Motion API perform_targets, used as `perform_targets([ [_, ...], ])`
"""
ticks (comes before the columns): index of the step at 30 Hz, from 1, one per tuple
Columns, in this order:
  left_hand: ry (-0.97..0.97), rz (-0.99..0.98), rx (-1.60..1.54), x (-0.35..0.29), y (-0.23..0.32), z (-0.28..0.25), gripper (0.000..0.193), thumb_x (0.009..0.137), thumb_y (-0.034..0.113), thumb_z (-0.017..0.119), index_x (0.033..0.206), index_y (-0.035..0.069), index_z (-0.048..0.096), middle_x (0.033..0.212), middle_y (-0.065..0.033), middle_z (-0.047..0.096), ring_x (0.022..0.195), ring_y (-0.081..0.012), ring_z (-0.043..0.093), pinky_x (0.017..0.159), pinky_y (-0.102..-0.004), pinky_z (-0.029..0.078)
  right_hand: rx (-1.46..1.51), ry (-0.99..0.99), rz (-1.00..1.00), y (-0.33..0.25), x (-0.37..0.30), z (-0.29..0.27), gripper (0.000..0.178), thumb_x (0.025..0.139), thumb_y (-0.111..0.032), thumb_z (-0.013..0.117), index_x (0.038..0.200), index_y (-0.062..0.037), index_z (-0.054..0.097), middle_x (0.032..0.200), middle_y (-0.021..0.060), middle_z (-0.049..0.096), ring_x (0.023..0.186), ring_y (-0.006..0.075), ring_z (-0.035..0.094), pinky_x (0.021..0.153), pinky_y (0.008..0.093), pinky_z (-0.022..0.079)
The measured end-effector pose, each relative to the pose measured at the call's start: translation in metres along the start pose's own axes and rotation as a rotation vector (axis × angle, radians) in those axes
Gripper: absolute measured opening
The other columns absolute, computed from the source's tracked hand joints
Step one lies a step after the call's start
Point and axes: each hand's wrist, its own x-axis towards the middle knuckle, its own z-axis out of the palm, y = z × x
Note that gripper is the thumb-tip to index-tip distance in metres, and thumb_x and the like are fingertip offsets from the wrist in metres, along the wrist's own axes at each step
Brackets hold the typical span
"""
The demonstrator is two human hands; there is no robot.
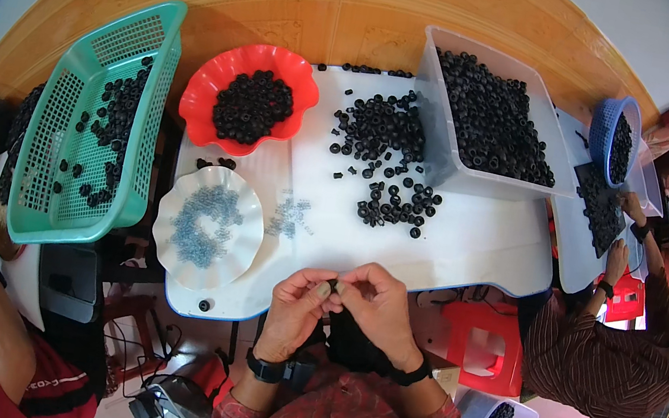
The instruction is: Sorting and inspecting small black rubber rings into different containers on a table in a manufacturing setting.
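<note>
Near the front edge of the white table, my left hand and my right hand meet, thumbs and forefingers pinched together. Between the fingertips shows a bit of a small black part, mostly hidden. Beyond my hands lie loose black ring-shaped parts, with a larger pile of black parts behind them. To the left, a white scalloped plate holds many small clear pieces. More clear pieces are scattered beside the plate.
A red scalloped bowl and a clear plastic bin hold black parts. At left stands a green basket. One black ring sits by the front edge. Co-workers sit at both sides; red stools stand at right.
</note>
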Motion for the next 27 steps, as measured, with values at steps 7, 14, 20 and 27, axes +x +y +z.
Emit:
perform_targets([
  [7,-0.013,-0.009,-0.120,0.000,0.007,0.001,0.026,0.096,0.004,0.056,0.120,-0.004,0.060,0.103,-0.0121,0.064,0.086,-0.0167,0.064,0.078,-0.0298,0.055,-0.686,0.329,-0.412,0.010,0.050,-0.026,0.010,0.084,0.001,0.062,0.094,-0.0033,0.062,0.087,0.0119,0.058,0.067,0.0272,0.062,0.058,0.0362,0.050],
  [14,-0.030,-0.020,-0.212,0.002,0.011,-0.002,0.026,0.096,0.005,0.055,0.120,-0.004,0.060,0.104,-0.0134,0.064,0.087,-0.0167,0.063,0.078,-0.0298,0.054,-0.967,0.362,-0.505,0.021,0.069,-0.029,0.012,0.084,-0.001,0.062,0.096,-0.0047,0.059,0.094,0.0115,0.057,0.073,0.0334,0.062,0.060,0.0416,0.051],
  [20,-0.035,-0.018,-0.209,0.001,0.010,-0.002,0.025,0.096,0.005,0.055,0.119,-0.004,0.060,0.105,-0.0138,0.064,0.087,-0.0168,0.064,0.079,-0.0298,0.054,-1.026,0.365,-0.487,0.024,0.070,-0.026,0.014,0.084,-0.003,0.062,0.097,-0.0044,0.059,0.093,0.0119,0.056,0.072,0.0352,0.061,0.060,0.0433,0.051],
  [27,-0.040,-0.016,-0.206,0.000,0.009,-0.002,0.025,0.096,0.004,0.055,0.119,-0.004,0.060,0.105,-0.0136,0.064,0.087,-0.0169,0.063,0.079,-0.0296,0.054,-0.988,0.371,-0.396,0.023,0.068,-0.025,0.020,0.080,-0.002,0.062,0.100,-0.0034,0.058,0.094,0.0157,0.055,0.071,0.0363,0.061,0.060,0.0445,0.051],
])
